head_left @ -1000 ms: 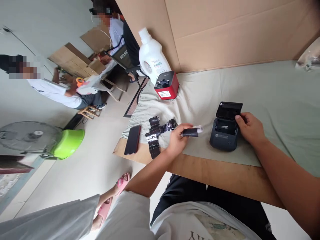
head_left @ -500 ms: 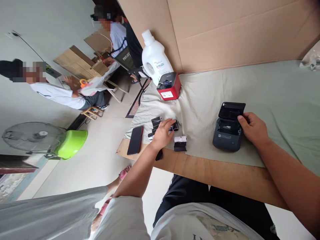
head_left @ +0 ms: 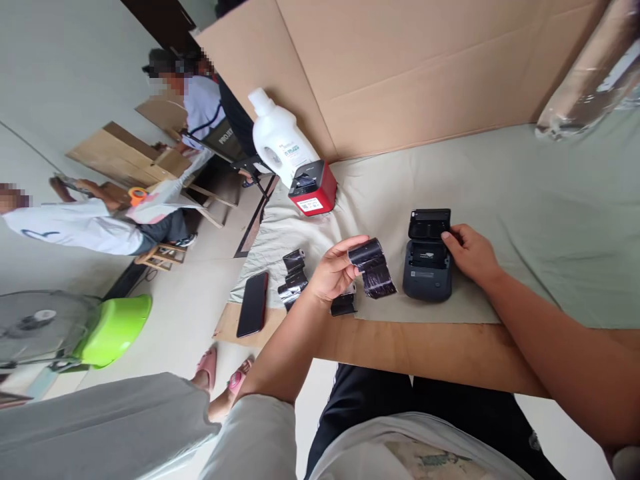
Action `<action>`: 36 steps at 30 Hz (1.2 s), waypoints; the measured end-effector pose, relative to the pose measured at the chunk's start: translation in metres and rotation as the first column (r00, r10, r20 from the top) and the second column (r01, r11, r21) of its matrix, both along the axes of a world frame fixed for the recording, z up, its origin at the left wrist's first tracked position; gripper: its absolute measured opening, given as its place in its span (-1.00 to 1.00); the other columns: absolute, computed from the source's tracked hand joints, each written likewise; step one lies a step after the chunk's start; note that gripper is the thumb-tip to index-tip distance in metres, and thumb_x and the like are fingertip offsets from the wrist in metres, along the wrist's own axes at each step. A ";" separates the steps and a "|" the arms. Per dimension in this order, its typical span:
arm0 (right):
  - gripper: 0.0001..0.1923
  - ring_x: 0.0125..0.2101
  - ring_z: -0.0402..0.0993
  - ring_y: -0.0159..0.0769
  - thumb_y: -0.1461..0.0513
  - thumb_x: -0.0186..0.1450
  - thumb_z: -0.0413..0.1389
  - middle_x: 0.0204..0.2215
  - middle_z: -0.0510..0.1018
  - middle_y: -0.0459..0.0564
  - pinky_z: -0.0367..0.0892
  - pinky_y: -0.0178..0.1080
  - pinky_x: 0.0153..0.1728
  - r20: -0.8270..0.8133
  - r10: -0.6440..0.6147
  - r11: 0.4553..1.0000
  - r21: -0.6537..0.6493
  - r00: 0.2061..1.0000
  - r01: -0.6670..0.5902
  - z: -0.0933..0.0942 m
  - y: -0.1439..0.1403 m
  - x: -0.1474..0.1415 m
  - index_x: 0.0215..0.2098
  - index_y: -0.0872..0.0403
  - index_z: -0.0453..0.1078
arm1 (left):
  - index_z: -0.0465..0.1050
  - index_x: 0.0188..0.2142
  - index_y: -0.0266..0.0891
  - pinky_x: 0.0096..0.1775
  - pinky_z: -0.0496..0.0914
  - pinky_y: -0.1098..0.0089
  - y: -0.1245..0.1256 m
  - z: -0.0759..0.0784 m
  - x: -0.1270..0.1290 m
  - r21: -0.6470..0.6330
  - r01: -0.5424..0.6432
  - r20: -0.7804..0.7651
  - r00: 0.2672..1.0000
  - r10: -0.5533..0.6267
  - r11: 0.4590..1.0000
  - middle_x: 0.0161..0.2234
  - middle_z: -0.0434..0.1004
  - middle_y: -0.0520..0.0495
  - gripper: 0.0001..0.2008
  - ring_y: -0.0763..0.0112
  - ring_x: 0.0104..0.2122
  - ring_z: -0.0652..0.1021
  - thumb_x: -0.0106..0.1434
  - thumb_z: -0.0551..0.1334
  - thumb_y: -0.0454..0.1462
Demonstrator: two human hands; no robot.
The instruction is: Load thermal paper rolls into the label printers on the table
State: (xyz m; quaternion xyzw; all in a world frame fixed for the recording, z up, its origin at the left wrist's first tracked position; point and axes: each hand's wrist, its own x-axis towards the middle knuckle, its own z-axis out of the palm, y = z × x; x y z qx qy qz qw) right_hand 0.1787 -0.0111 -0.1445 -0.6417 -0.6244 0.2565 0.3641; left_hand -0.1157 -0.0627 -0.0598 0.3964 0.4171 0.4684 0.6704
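Observation:
My left hand holds a glossy black wrapped roll just above the table, a little left of a small dark label printer. The printer's lid stands open. My right hand rests on the printer's right side, fingers on the lid hinge area. A partly unwrapped white roll in black wrapping lies below my left hand. More black wrapped rolls lie further left on the cloth.
A black phone lies at the table's left corner. A red label printer and a white bottle stand at the back by the cardboard wall. Two people sit at the far left. A green basin and fan are on the floor.
My left hand set down the partly unwrapped roll, reached to the pile of black rolls, and now holds one up near the printer. My right hand stayed on the printer.

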 end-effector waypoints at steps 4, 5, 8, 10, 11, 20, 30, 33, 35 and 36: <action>-0.60 -0.31 0.49 -0.13 -0.02 0.28 0.03 -0.25 0.59 0.13 0.41 -0.05 -0.24 -0.077 -0.015 0.997 0.078 0.997 0.021 0.002 -0.005 -0.003 -0.10 0.07 0.41 | 0.62 -0.20 -0.23 -0.33 0.46 0.44 0.006 -0.011 0.044 -0.073 0.038 -0.011 0.999 -0.039 0.997 -0.28 0.64 -0.07 -0.59 0.42 -0.35 0.58 -0.08 0.52 -0.19; -0.61 -0.26 0.49 -0.11 0.01 0.27 0.04 -0.18 0.57 0.16 0.42 -0.04 -0.23 -0.088 -0.025 0.988 0.149 0.996 0.038 0.005 -0.008 -0.003 -0.06 0.07 0.40 | 0.62 -0.23 -0.24 -0.33 0.45 0.45 0.008 -0.011 0.054 -0.090 0.047 -0.021 0.999 -0.049 0.995 -0.28 0.64 -0.07 -0.61 0.41 -0.34 0.58 -0.09 0.52 -0.20; -0.66 -0.07 0.45 -0.05 0.11 0.27 0.06 -0.04 0.53 0.16 0.41 0.00 -0.14 -0.071 0.075 0.901 0.432 0.995 -0.037 0.017 -0.018 -0.002 -0.02 0.02 0.38 | 0.62 -0.29 -0.26 -0.39 0.44 0.46 0.014 -0.010 0.076 -0.122 0.059 -0.055 0.996 -0.066 0.991 -0.29 0.64 -0.06 -0.65 0.42 -0.35 0.57 -0.13 0.51 -0.25; -0.70 -0.04 0.44 -0.06 0.15 0.29 0.06 -0.09 0.56 0.10 0.38 0.02 -0.06 -0.020 0.273 0.808 0.547 0.962 -0.218 0.025 -0.025 -0.002 -0.02 -0.01 0.39 | 0.62 -0.32 -0.27 -0.43 0.43 0.46 0.018 -0.009 0.085 -0.118 0.062 -0.086 0.994 -0.073 0.991 -0.31 0.63 -0.04 -0.67 0.43 -0.39 0.56 -0.15 0.50 -0.26; -0.72 -0.07 0.46 -0.08 0.15 0.30 0.06 -0.14 0.59 0.07 0.37 0.02 -0.04 0.012 0.355 0.769 0.565 0.935 -0.299 0.029 -0.027 -0.003 -0.03 -0.02 0.39 | 0.62 -0.34 -0.27 -0.45 0.43 0.47 0.019 -0.009 0.089 -0.104 0.062 -0.115 0.991 -0.074 0.993 -0.34 0.62 -0.04 -0.69 0.45 -0.43 0.55 -0.15 0.48 -0.27; -0.78 -0.20 0.50 -0.11 0.07 0.35 0.06 -0.30 0.62 0.01 0.28 0.00 -0.03 0.121 0.395 0.823 0.394 0.910 -0.410 0.030 -0.027 -0.006 -0.18 0.00 0.44 | 0.59 -0.32 -0.32 -0.61 0.26 0.52 0.025 -0.025 0.089 0.007 0.054 -0.378 0.925 -0.047 0.999 -0.50 0.55 0.02 -0.77 0.62 -0.66 0.36 0.00 0.39 -0.27; -0.70 -0.07 0.41 0.03 0.03 0.36 0.05 -0.26 0.60 0.10 0.24 0.07 -0.04 0.313 0.317 0.867 0.288 0.895 -0.407 0.027 -0.026 -0.006 -0.21 0.04 0.52 | 0.51 0.00 -0.24 -0.40 0.41 0.43 0.020 -0.043 0.075 0.434 0.248 -0.647 0.755 0.109 0.866 -0.09 0.61 -0.12 -0.65 0.58 -0.54 0.41 0.22 0.19 -0.37; -0.73 -0.09 0.42 0.01 0.10 0.36 0.04 -0.26 0.62 0.09 0.26 0.06 -0.04 0.299 0.304 0.871 0.297 0.905 -0.391 0.026 -0.026 -0.006 -0.14 0.05 0.51 | 0.49 0.00 -0.23 -0.30 0.47 0.38 0.019 -0.045 0.075 0.515 0.366 -0.712 0.686 0.149 0.775 0.05 0.54 -0.17 -0.68 0.51 -0.43 0.50 0.26 0.18 -0.36; -0.75 -0.12 0.44 -0.01 0.12 0.35 0.06 -0.26 0.63 0.06 0.27 0.06 -0.04 0.275 0.309 0.874 0.295 0.911 -0.385 0.027 -0.026 -0.005 -0.12 0.04 0.49 | 0.49 -0.03 -0.22 -0.23 0.50 0.33 0.019 -0.046 0.075 0.532 0.412 -0.734 0.660 0.160 0.739 0.09 0.52 -0.20 -0.73 0.42 -0.31 0.56 0.31 0.15 -0.34; -0.76 -0.12 0.45 -0.01 0.12 0.34 0.08 -0.25 0.64 0.05 0.28 0.07 -0.03 0.269 0.318 0.875 0.285 0.909 -0.391 0.027 -0.025 -0.005 -0.12 0.03 0.49 | 0.49 -0.04 -0.22 -0.19 0.51 0.31 0.019 -0.046 0.075 0.538 0.428 -0.740 0.652 0.165 0.726 0.10 0.51 -0.20 -0.75 0.38 -0.24 0.58 0.33 0.14 -0.33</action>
